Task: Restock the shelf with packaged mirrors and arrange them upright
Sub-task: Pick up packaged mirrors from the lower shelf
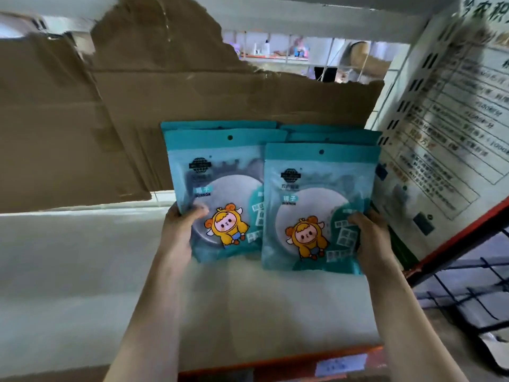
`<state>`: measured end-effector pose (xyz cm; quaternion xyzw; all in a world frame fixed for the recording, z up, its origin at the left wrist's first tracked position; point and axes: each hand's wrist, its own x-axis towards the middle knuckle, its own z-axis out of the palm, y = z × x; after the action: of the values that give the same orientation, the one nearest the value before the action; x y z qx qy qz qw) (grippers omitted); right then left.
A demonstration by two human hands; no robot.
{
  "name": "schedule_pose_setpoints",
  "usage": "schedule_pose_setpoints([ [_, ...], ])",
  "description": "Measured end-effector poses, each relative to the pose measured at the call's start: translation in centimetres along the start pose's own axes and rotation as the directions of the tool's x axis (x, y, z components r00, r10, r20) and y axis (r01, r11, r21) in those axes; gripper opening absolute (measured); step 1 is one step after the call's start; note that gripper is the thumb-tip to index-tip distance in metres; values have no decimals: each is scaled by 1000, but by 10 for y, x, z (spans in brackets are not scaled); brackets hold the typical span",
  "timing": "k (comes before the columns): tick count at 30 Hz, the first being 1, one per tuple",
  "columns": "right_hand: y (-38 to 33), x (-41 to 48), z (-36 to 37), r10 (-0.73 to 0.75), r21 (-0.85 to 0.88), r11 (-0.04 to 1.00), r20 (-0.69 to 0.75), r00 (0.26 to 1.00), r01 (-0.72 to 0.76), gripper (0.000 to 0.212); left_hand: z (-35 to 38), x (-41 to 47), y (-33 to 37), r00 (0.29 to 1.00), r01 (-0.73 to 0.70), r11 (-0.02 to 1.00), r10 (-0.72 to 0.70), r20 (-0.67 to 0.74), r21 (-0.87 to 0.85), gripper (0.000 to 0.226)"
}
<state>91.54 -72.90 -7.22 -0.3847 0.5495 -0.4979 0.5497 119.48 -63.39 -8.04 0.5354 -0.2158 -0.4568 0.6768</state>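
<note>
At the white shelf (68, 271), left hand (180, 230) and right hand (370, 232) clamp flat teal plastic mirror packets (311, 177) upright; releasing likely needs them propped.

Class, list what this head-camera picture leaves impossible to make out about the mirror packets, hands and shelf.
All in the head view:
- Packet count in the left mirror stack and right mirror stack: the front packets cover the rest.
- Fingers of the left hand and right hand: behind the packets; only the thumbs show.
- Text on the notice sheet: blurred.
- Front-edge label: blurred, small.
- What stands behind the cardboard: covered by it.
</note>
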Motion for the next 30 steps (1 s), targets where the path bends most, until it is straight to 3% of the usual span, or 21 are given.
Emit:
schedule_pose_setpoints([
  [7, -21, 51, 9, -111, -127, 984, 110, 988, 125, 26, 10, 25, 2, 993, -109, 993, 111, 43, -55, 29],
  [10, -16, 67, 11, -172, -280, 937, 149, 974, 208, 37, 9, 32, -8, 973, -168, 976, 187, -138, 136, 23],
  [12, -11, 72, 17, -212, -354, 903, 123, 970, 242, 49, 12, 33, -14, 908, -191, 914, 303, -289, 359, 22],
  [16, 0, 70, 26, -328, -389, 870, 4, 945, 304, 67, 16, 37, -23, 793, -235, 782, 498, -352, 577, 57],
  [18, 6, 68, 28, -345, -423, 859, -59, 937, 290, 77, 18, 38, -26, 780, -206, 720, 530, -332, 663, 76],
  [21, 14, 65, 31, -416, -550, 773, -63, 907, 316, 100, 26, 33, -26, 768, -126, 601, 563, -306, 789, 86],
  [23, 18, 63, 32, -463, -602, 717, -35, 886, 351, 110, 30, 30, -25, 792, -86, 548, 545, -277, 832, 95],
  [25, 21, 59, 34, -476, -667, 657, -7, 879, 351, 111, 31, 27, -26, 843, -44, 569, 462, -275, 821, 104],
  [30, 26, 36, 41, -555, -778, 472, 101, 825, 413, 99, 31, 21, -24, 903, 12, 573, 346, -256, 819, 112],
])
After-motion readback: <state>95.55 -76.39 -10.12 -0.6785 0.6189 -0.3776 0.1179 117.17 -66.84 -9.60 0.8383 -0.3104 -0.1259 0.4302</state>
